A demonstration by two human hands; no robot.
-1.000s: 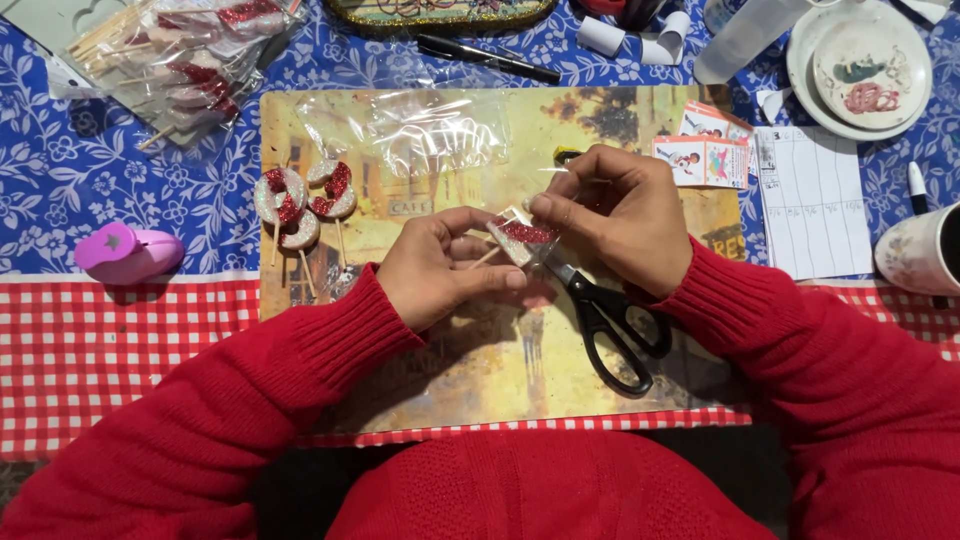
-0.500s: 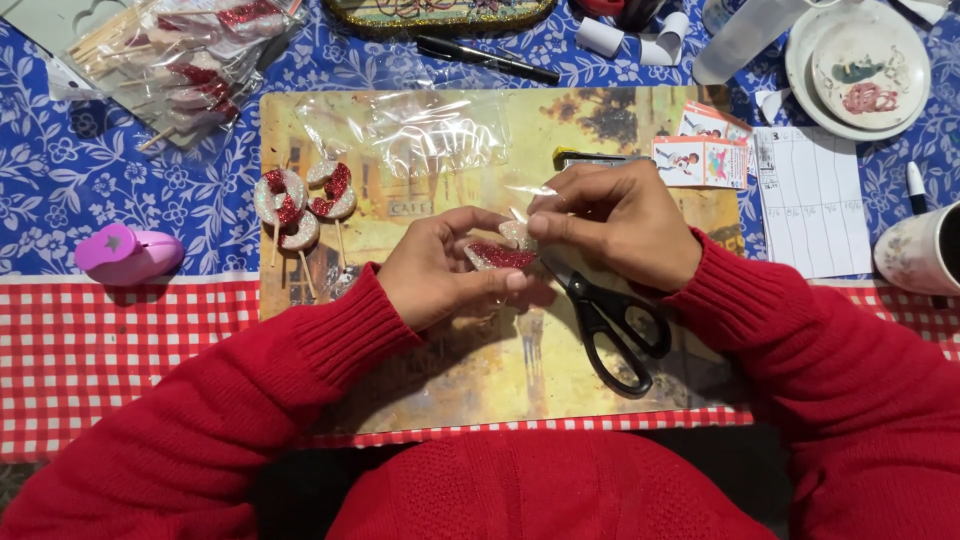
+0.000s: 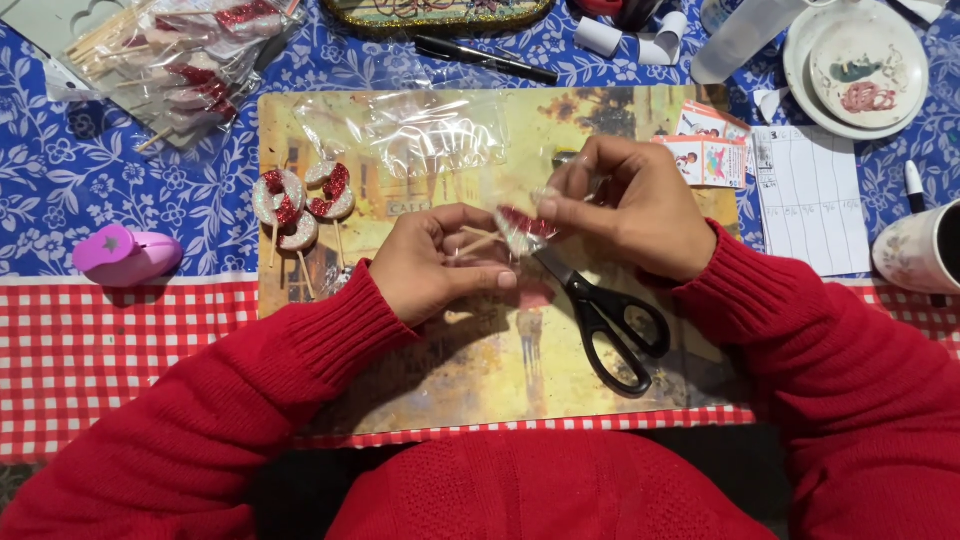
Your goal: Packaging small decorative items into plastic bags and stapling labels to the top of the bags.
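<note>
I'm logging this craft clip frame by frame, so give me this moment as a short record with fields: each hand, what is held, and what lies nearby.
left hand: pinches the wooden sticks of a small glittery red pick
right hand: grips the clear wrapper around the pick's red top
work surface: picture placemat on a blue floral and red checked cloth
scissors: black-handled, lying on the placemat just below the right hand
finished picks: red and white, on the placemat's left part
purple punch: on the cloth, left of the placemat
</note>
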